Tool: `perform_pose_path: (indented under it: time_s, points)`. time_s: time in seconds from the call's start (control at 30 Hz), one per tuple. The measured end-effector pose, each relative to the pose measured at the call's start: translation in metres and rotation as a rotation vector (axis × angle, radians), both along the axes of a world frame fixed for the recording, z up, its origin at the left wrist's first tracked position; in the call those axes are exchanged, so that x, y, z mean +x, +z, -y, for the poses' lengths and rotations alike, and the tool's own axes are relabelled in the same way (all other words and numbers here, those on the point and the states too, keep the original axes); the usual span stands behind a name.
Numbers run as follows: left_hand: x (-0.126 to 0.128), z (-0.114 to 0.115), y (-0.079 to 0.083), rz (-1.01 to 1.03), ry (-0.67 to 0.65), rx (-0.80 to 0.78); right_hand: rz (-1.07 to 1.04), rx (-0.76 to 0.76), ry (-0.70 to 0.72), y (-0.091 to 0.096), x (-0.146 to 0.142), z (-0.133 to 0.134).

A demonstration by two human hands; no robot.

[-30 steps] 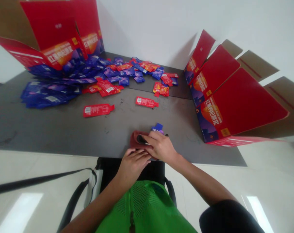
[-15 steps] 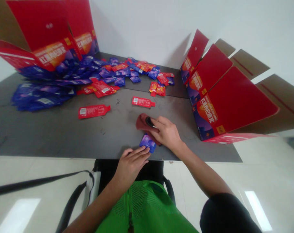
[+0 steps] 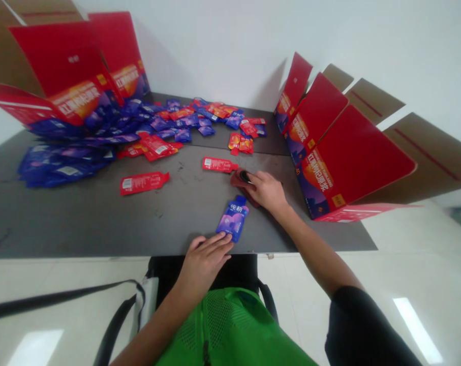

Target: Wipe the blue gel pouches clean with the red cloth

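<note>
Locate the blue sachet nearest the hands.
In the head view, the blue sachet lies on the dark table near its front edge, between the left hand at its lower end and the dark red cloth under the right hand.

We see a bright, evenly lit scene, with overhead light showing as white glare streaks on the glossy floor point(image 3: 417, 330) at lower left and lower right. A soft shadow falls on the wall point(image 3: 215, 40) beside a red carton point(image 3: 293, 91). The wide lens bows the table point(image 3: 62, 223) edges and stretches the corners, while the blue pouch point(image 3: 232, 218) looks fairly sharp.
</note>
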State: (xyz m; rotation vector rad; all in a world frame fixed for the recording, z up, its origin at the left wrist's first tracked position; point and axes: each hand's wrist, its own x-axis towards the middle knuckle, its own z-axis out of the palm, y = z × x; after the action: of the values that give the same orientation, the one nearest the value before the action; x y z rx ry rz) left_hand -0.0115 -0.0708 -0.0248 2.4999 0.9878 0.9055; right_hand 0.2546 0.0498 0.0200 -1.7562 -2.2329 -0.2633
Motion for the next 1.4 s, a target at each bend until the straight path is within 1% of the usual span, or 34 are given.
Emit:
perform_pose_path:
  time_s: [0.1,0.17,0.23,0.3,0.37,0.47,0.57,0.7,0.77,0.83,0.9,0.97,1.03,1.13,1.27,1.33,1.4]
  points:
    - [0.005,-0.008,0.02,-0.022,-0.006,-0.043,-0.101,0.12,-0.113,0.005,0.013,0.007]
    - [0.015,-0.02,0.034,-0.041,0.043,-0.078,-0.18,0.167,-0.143,0.002,0.018,0.014]
    - [0.029,-0.036,0.043,-0.066,0.114,-0.088,-0.254,0.18,-0.149,-0.003,0.023,0.019]
    - [0.045,-0.054,0.046,-0.131,0.178,-0.078,-0.314,0.185,-0.154,-0.008,0.027,0.02]
    - [0.06,-0.068,0.046,-0.229,0.242,-0.079,-0.36,0.195,-0.167,-0.011,0.03,0.019]
    - [0.076,-0.082,0.044,-0.349,0.306,-0.134,-0.409,0.194,-0.179,-0.012,0.035,0.016]
    - [0.084,-0.091,0.044,-0.389,0.263,-0.251,-0.444,0.182,-0.185,-0.012,0.039,0.015]
    - [0.083,-0.106,0.046,-0.29,0.179,-0.431,-0.478,0.17,-0.194,-0.013,0.044,0.014]
    - [0.08,-0.113,0.049,-0.259,0.151,-0.463,-0.492,0.168,-0.198,-0.014,0.047,0.013]
    - [0.075,-0.115,0.056,-0.188,0.125,-0.445,-0.501,0.164,-0.197,-0.015,0.048,0.013]
    - [0.067,-0.113,0.064,-0.008,0.062,-0.372,-0.5,0.165,-0.191,-0.016,0.05,0.012]
    - [0.058,-0.105,0.07,0.174,-0.03,-0.271,-0.492,0.166,-0.185,-0.017,0.05,0.012]
    - [0.048,-0.094,0.07,0.23,-0.083,-0.18,-0.484,0.166,-0.182,-0.017,0.05,0.011]
    - [0.033,-0.076,0.059,0.123,-0.08,-0.08,-0.488,0.16,-0.18,-0.017,0.048,0.011]
    - [0.013,-0.046,0.035,-0.143,-0.108,-0.099,-0.506,0.133,-0.165,-0.017,0.047,0.011]
    - [0.007,-0.028,0.025,-0.219,-0.075,-0.096,-0.507,0.122,-0.161,-0.018,0.047,0.011]
    - [0.005,-0.01,0.017,-0.215,0.001,-0.058,-0.502,0.119,-0.158,-0.02,0.049,0.01]
